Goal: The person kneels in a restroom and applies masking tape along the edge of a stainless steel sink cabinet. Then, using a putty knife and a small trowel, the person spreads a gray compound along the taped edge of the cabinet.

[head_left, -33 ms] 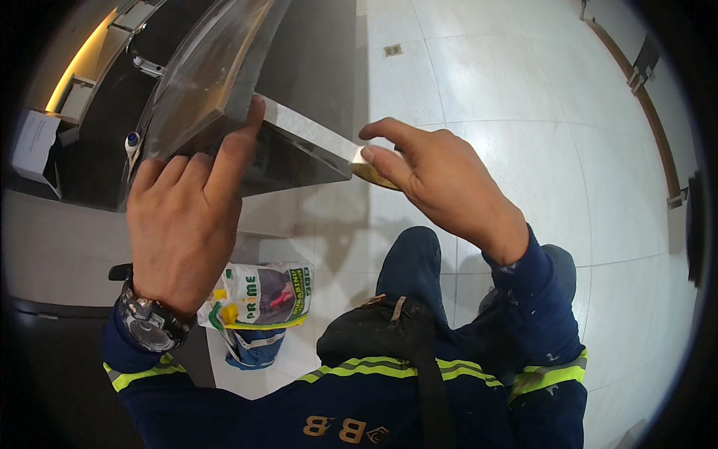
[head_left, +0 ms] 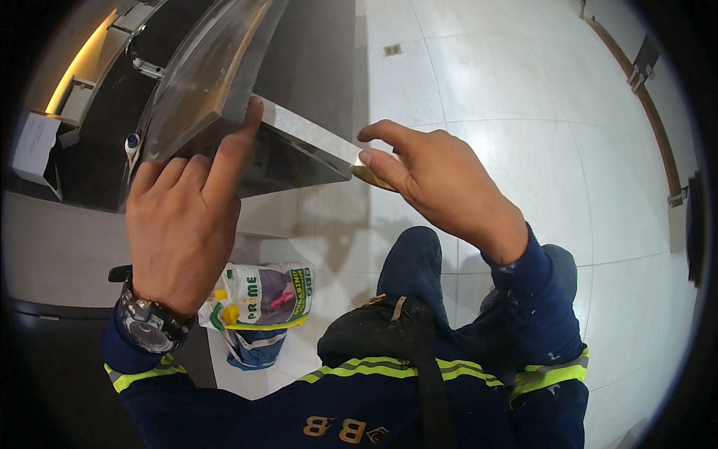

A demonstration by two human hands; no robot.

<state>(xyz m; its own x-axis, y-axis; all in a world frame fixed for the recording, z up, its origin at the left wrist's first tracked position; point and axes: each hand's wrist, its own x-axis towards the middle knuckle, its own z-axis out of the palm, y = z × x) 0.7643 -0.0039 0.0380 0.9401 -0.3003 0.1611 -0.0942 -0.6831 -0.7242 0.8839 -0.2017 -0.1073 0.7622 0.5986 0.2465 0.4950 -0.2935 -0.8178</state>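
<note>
A pale, flat strip (head_left: 307, 133) runs slantwise along the end of a dark glossy panel (head_left: 310, 67). Its left end is under the outstretched index finger of my left hand (head_left: 183, 217); the other fingers bend over the panel's near corner, their tips and the thumb hidden. At the strip's right end, my right hand (head_left: 452, 183) pinches a yellowish-brown, round-edged thing (head_left: 372, 177) whose kind I cannot make out. The right thumb lies on it, with the index finger raised just above. Clear plastic sheeting (head_left: 198, 75) covers the panel's left part.
On the dark counter at left are a pen-like thing with a blue end (head_left: 132, 142), an open white box (head_left: 36, 146) and a metal fitting (head_left: 148, 68). Below my left wrist, a printed white bag (head_left: 262, 295) sits on a blue bag (head_left: 256, 350). Pale tiles (head_left: 508, 82) cover the floor.
</note>
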